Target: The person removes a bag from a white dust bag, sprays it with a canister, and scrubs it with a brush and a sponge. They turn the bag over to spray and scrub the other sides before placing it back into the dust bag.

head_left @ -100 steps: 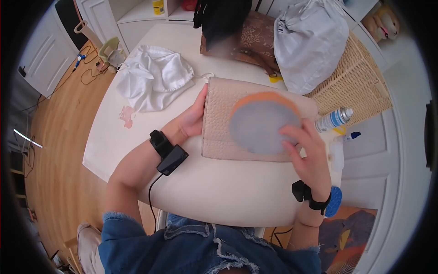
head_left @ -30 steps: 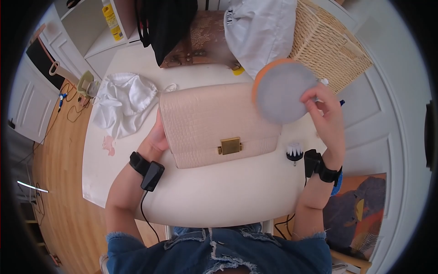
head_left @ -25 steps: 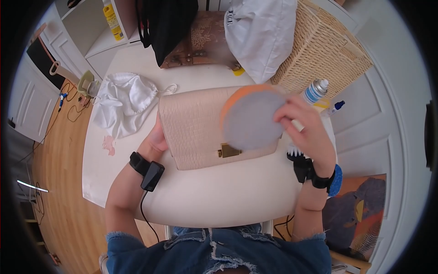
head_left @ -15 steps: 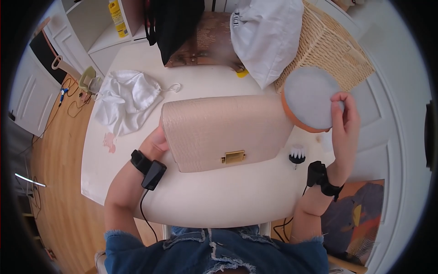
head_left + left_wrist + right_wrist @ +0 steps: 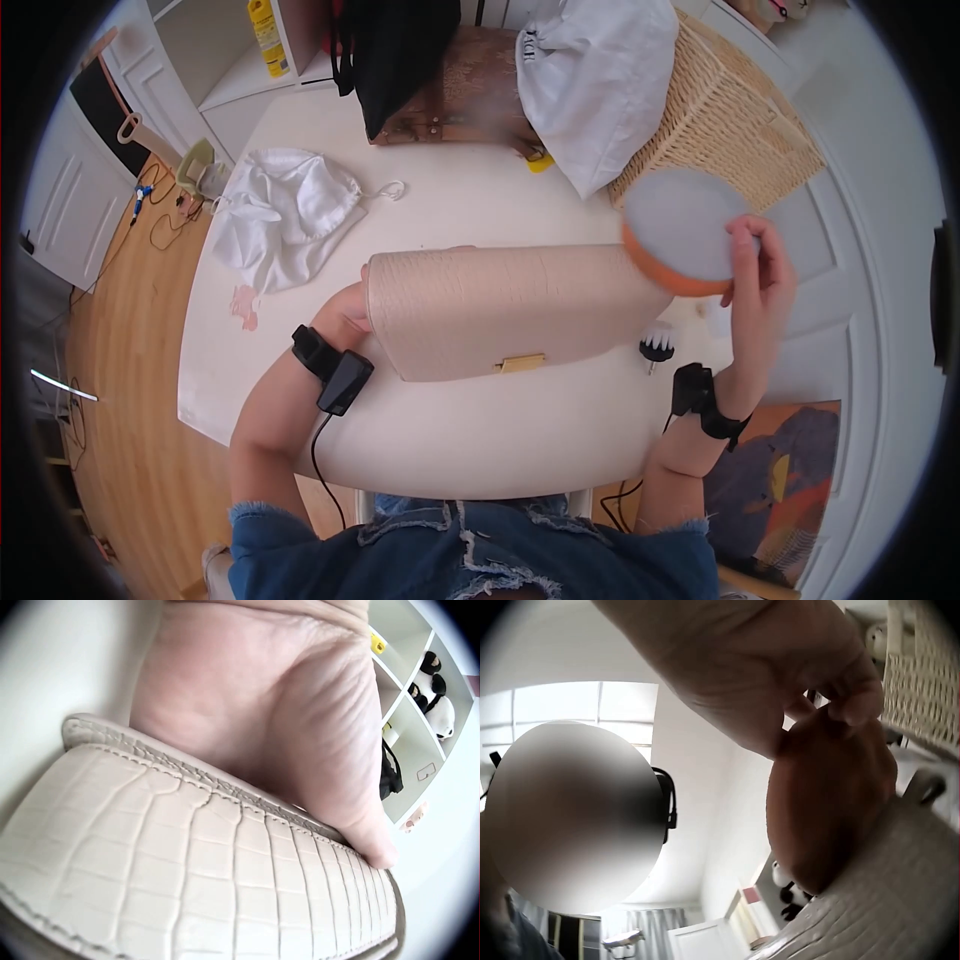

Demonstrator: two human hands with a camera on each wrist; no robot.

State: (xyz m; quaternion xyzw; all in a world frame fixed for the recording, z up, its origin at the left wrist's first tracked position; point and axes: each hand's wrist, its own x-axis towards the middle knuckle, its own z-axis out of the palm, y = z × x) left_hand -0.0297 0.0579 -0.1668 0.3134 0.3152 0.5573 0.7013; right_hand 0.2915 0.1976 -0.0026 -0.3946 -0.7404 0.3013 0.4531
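A beige crocodile-textured handbag (image 5: 510,300) is tipped over the table, with its gold clasp (image 5: 521,364) on the lower front. My left hand (image 5: 350,305) grips its left end; in the left wrist view, the palm lies along the edge of the handbag (image 5: 210,862) and the thumb curls at a corner. A few fingertips show over the far edge. My right hand (image 5: 762,285) pinches a round polishing pad (image 5: 686,225), grey on top with an orange foam side, at the bag's upper right corner. In the right wrist view, the orange side of the pad (image 5: 821,802) overlaps the bag.
A white bristle brush attachment (image 5: 657,343) lies right of the bag. A white cloth pouch (image 5: 290,215) is at the table's left. Behind stand a brown case (image 5: 470,85), a black bag (image 5: 400,60), a white drawstring bag (image 5: 595,90) and a wicker basket (image 5: 725,120).
The handbag has tilted, so its top side now shows and the clasp has swung lower. My right hand has carried the pad from over the bag's front to its upper right corner.
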